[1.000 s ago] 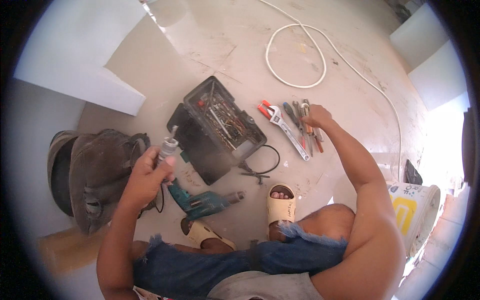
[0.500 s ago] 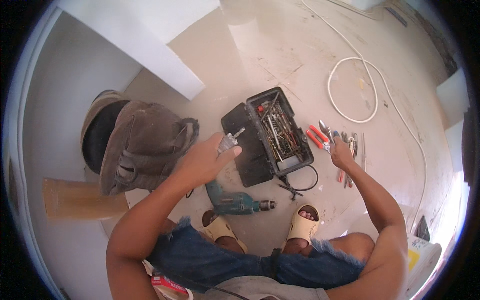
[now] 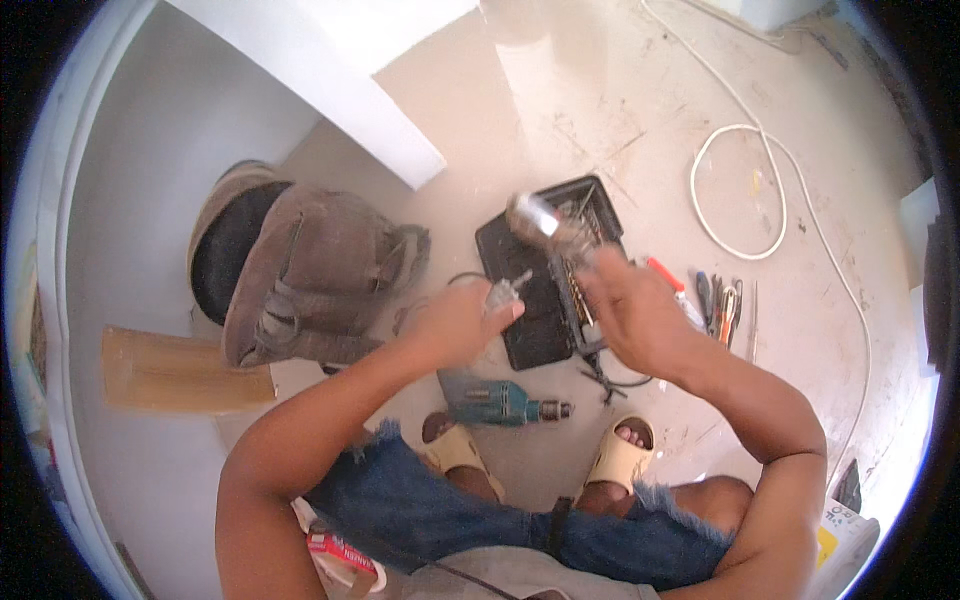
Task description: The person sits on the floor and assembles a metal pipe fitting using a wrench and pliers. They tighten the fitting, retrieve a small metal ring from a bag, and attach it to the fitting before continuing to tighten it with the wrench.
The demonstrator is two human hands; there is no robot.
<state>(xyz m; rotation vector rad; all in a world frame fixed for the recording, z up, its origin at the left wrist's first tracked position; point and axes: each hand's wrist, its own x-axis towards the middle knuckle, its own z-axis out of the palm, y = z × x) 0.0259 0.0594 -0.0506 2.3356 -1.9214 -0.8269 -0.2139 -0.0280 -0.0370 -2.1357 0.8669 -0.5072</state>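
My left hand point(image 3: 455, 325) is closed around a drill bit point(image 3: 513, 287), its tip pointing up and right from a grey, lumpy base. My right hand point(image 3: 640, 305) grips a shiny metal-headed tool point(image 3: 545, 220), blurred by motion; its kind is unclear. That tool is over the open black toolbox point(image 3: 598, 200), which holds several drill bits and is partly hidden by my right hand and the tool. Below my hands, a teal power drill point(image 3: 495, 402) lies on the floor with its chuck to the right.
Right of my right hand lie red-handled pliers point(image 3: 664, 275), a blue-handled screwdriver point(image 3: 704, 292) and several slim tools. A brown bag point(image 3: 320, 270) stands at left beside a tan cardboard piece point(image 3: 185, 370). A white cable point(image 3: 697, 190) loops at the upper right.
My right hand has lifted the metal-headed tool from beside the red-handled pliers and swung it left over the toolbox. My left hand still holds the drill bit.
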